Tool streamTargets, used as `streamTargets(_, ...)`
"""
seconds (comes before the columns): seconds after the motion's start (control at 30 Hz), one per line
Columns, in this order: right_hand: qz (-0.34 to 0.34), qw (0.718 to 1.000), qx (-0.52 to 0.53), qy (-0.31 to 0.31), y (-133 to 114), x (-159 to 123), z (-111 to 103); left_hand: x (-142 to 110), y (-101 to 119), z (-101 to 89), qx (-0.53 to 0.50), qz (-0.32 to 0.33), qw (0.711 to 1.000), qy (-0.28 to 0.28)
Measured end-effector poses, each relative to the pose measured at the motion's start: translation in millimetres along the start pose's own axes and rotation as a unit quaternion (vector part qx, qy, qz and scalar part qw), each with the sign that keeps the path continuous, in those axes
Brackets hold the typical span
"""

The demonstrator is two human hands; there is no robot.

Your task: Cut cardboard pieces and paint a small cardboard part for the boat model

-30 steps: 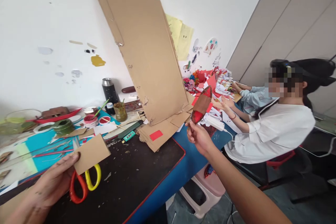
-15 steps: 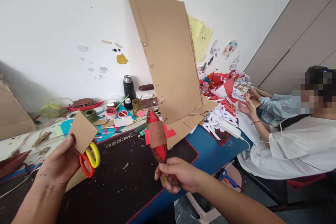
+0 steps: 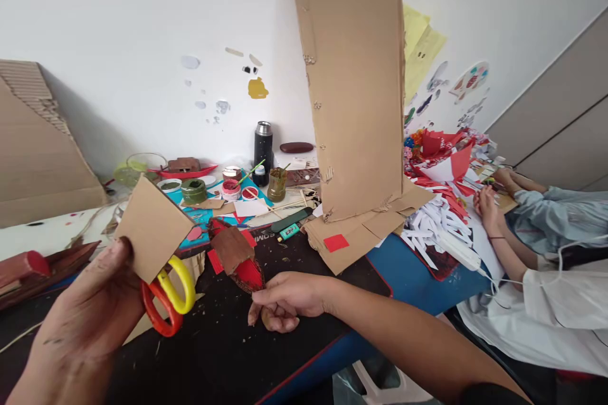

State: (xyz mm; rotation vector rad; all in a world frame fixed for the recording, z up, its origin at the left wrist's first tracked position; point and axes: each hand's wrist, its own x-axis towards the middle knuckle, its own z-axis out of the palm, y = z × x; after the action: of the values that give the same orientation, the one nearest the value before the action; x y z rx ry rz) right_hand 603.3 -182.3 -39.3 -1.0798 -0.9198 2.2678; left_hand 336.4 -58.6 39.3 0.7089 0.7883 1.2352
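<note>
My left hand [image 3: 95, 304] is closed on a small square of cardboard [image 3: 154, 228], its thumb pressed on the front face. Scissors [image 3: 168, 297] with one red and one yellow handle loop hang from the same hand, their blades hidden behind the cardboard. My right hand [image 3: 289, 300] pinches the near tip of a small model boat [image 3: 232, 250], red inside with a brown curved cover across its middle. Bits of red paper stick out at both sides of the cover. The boat is tilted over the black mat [image 3: 304, 342].
A tall cardboard sheet [image 3: 358, 88] leans on the wall. Behind the mat stand paint jars [image 3: 194, 191] and a black thermos [image 3: 263, 145]. White paper strips [image 3: 437, 228] lie on the right, near another person's hands [image 3: 487, 205]. A glue stick-like teal tube [image 3: 289, 232] lies near the boat.
My right hand has brought the boat left and turned its far end leftward. The view has swung left. A red paper piece now shows on the cardboard, where the boat blocked the view before.
</note>
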Motion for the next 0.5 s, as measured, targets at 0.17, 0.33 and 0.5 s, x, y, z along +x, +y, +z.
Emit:
streamTargets(0.17, 0.048, 0.998, -0.037, -0.022, -15, 17, 0, 8, -10, -8.3, -0.007, -0.024, 1.000, -0.010)
streamTargets(0.33, 0.070, 0.994, -0.083, -0.019, -32, 11, -7, 13, -21, -11.4, -0.028, -0.035, 0.999, -0.012)
streamTargets(0.5, 0.053, 0.992, -0.095, 0.061, -39, 0, -19, 12, -26, -8.9, -0.042, -0.062, 0.997, -0.013)
